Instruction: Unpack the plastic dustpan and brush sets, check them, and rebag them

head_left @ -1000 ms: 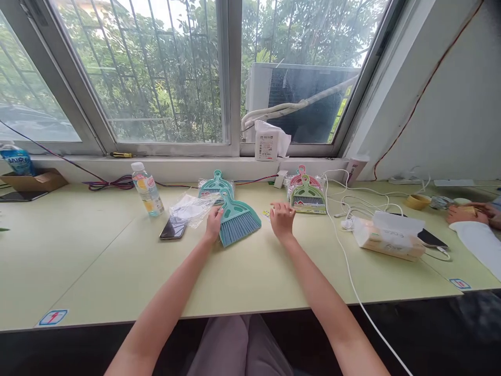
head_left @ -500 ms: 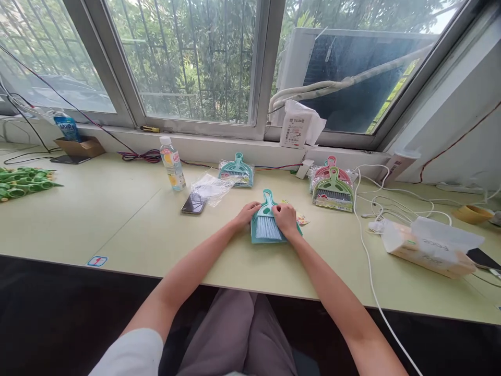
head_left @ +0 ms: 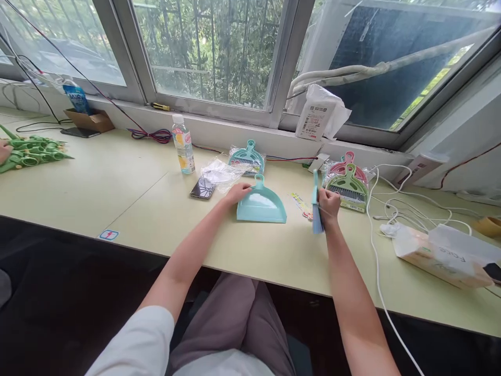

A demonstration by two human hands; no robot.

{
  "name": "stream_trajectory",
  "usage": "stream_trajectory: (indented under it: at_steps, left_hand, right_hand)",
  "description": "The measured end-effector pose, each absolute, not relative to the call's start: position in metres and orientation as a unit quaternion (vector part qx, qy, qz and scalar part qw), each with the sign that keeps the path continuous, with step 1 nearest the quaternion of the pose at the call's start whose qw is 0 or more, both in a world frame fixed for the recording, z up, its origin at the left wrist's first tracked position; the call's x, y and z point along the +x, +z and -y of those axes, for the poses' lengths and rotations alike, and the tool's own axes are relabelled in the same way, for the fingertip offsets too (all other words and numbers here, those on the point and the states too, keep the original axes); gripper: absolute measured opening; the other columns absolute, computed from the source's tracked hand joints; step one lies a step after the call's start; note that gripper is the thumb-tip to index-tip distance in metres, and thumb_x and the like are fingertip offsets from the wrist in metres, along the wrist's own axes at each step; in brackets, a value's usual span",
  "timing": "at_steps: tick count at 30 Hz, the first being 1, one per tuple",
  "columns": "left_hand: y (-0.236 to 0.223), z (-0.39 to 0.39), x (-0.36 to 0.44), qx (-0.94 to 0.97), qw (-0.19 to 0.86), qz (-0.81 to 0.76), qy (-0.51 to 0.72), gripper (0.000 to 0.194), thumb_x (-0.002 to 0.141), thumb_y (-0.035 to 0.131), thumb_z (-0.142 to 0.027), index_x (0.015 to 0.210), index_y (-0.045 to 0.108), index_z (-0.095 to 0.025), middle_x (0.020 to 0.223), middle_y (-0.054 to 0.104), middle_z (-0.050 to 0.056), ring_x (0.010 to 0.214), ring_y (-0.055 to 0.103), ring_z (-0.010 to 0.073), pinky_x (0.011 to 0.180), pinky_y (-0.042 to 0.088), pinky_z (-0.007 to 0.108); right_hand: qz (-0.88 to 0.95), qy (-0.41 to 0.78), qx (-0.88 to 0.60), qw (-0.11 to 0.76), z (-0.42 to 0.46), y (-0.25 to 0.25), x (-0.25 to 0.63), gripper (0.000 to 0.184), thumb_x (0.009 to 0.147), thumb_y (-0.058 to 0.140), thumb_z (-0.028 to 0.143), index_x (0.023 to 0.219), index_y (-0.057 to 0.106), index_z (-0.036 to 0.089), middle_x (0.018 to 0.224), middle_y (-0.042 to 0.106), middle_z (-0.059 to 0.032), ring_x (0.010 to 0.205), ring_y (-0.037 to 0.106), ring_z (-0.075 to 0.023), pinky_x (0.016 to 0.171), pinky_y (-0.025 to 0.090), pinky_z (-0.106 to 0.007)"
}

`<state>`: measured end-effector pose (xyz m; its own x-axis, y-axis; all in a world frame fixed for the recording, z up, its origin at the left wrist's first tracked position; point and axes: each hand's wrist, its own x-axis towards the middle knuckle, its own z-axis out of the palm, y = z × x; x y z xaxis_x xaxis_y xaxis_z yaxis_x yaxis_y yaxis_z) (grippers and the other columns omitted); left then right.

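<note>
A pale teal dustpan (head_left: 261, 208) lies on the table in front of me, handle pointing toward the window. My left hand (head_left: 238, 193) grips its upper left edge beside the handle. To the right, my right hand (head_left: 329, 202) is closed around a small teal hand brush (head_left: 316, 209), held edge-on with its bristles down, apart from the dustpan. Between the dustpan and brush lies a colourful card label (head_left: 301, 206). Just beyond my left hand, a crumpled clear plastic bag (head_left: 224, 173) partly overlaps a phone (head_left: 202, 188).
Wrapped brush-and-dustpan sets stand at the back: one teal (head_left: 247, 157), and a green one (head_left: 348, 188) before a pink one. A bottle (head_left: 183, 146) stands left. White cables (head_left: 371, 235) and a tissue pack (head_left: 442, 256) lie right. Another person's hand (head_left: 4, 151) touches green pieces (head_left: 35, 150).
My right hand has lifted the brush off the dustpan and moved it right, turning it edge-on. The dustpan's inside now shows. Another person's hand has appeared at the far left.
</note>
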<state>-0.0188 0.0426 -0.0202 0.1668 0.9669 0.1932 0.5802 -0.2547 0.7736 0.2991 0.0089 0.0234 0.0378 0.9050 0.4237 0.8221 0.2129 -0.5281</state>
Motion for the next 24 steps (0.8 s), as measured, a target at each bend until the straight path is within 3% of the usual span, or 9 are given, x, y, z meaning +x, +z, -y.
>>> stream_trajectory:
  at_steps: [4, 7, 15, 19, 24]
  left_hand:
    - [-0.015, -0.041, -0.027, 0.693, 0.198, -0.620, 0.308, 0.031, 0.083, 0.047, -0.034, 0.095, 0.072, -0.020, 0.106, 0.068, 0.006, 0.095, 0.057, 0.0218, 0.080, 0.042, 0.029]
    - [-0.015, -0.042, -0.026, 0.699, 0.135, -0.637, 0.296, 0.036, 0.086, 0.044, -0.038, 0.095, 0.073, -0.020, 0.109, 0.067, 0.008, 0.098, 0.056, 0.0232, 0.080, 0.041, 0.030]
    - [-0.008, -0.035, -0.022, 0.720, 0.113, -0.618, 0.293, 0.032, 0.085, 0.049, -0.044, 0.091, 0.072, -0.022, 0.104, 0.067, 0.007, 0.094, 0.058, 0.0226, 0.079, 0.041, 0.029]
    - [-0.003, -0.030, -0.020, 0.702, 0.110, -0.635, 0.303, 0.025, 0.083, 0.054, -0.040, 0.088, 0.071, -0.021, 0.096, 0.069, 0.007, 0.091, 0.059, 0.0236, 0.079, 0.042, 0.031]
    - [0.004, -0.024, -0.014, 0.671, 0.097, -0.662, 0.320, 0.019, 0.080, 0.057, -0.033, 0.077, 0.069, -0.020, 0.082, 0.069, 0.008, 0.081, 0.060, 0.0227, 0.071, 0.044, 0.030]
  right_hand:
    - [0.686, -0.054, -0.690, 0.224, -0.024, -0.003, 0.296, 0.044, 0.088, 0.035, 0.039, 0.073, 0.069, 0.015, 0.079, 0.068, -0.0156, 0.079, 0.058, -0.0255, 0.079, 0.035, -0.039]
    - [0.700, -0.080, -0.697, 0.134, -0.028, -0.016, 0.292, 0.041, 0.088, 0.038, 0.038, 0.075, 0.070, 0.016, 0.085, 0.070, -0.0148, 0.083, 0.059, -0.0249, 0.083, 0.031, -0.040]
    - [0.697, -0.091, -0.707, 0.079, -0.013, -0.005, 0.271, 0.035, 0.079, 0.051, 0.046, 0.086, 0.068, 0.016, 0.095, 0.067, -0.0156, 0.093, 0.057, -0.0289, 0.084, 0.029, -0.043]
    - [0.679, -0.057, -0.727, 0.085, -0.003, 0.010, 0.262, 0.026, 0.077, 0.054, 0.035, 0.086, 0.067, 0.015, 0.096, 0.067, -0.0151, 0.091, 0.059, -0.0278, 0.083, 0.030, -0.041]
    - [0.638, -0.037, -0.735, 0.226, -0.005, 0.026, 0.275, 0.027, 0.079, 0.053, 0.039, 0.089, 0.065, 0.017, 0.092, 0.068, -0.0102, 0.087, 0.060, -0.0248, 0.084, 0.033, -0.039]
